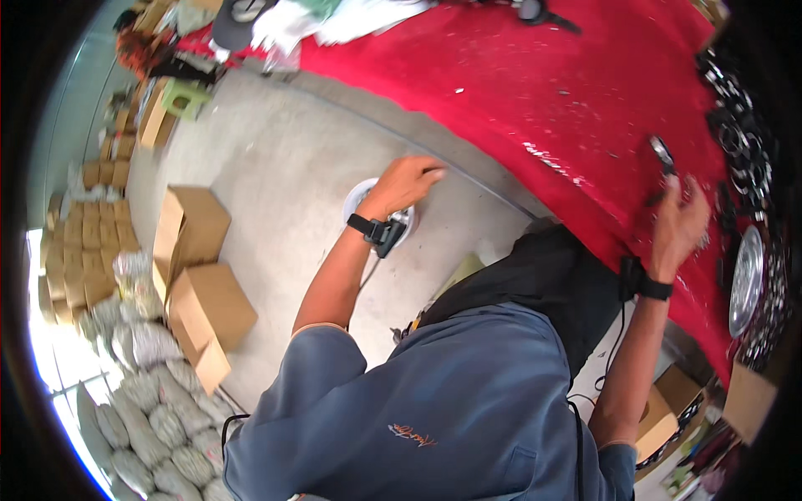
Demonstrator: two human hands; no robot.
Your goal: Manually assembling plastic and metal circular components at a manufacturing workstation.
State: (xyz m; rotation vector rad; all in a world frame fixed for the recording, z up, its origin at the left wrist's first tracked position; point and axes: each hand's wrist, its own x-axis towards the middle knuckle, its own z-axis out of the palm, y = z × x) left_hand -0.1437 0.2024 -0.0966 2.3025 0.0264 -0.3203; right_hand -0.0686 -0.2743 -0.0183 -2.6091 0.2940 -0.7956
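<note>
My left hand (407, 184) is in the air over the floor, just above a white bucket (352, 200) that my wrist and forearm partly cover. Its fingers are curled together and point right, towards the table; whatever may be inside them is hidden. Over the red-covered table (535, 92), my right hand (683, 219) pinches a small part (662, 152) between its fingertips. That part has a shiny silver oval end and a dark lower end; its exact kind is too small to tell. Black straps with small devices sit on both wrists.
Black and silver ring-like parts (743, 154) line the table's right edge, beside a round metal tray (746, 281). White bags (334, 23) lie at the far edge. Cardboard boxes (209, 309) and stacked sacks (159, 409) stand left; another person (146, 50) is at far left.
</note>
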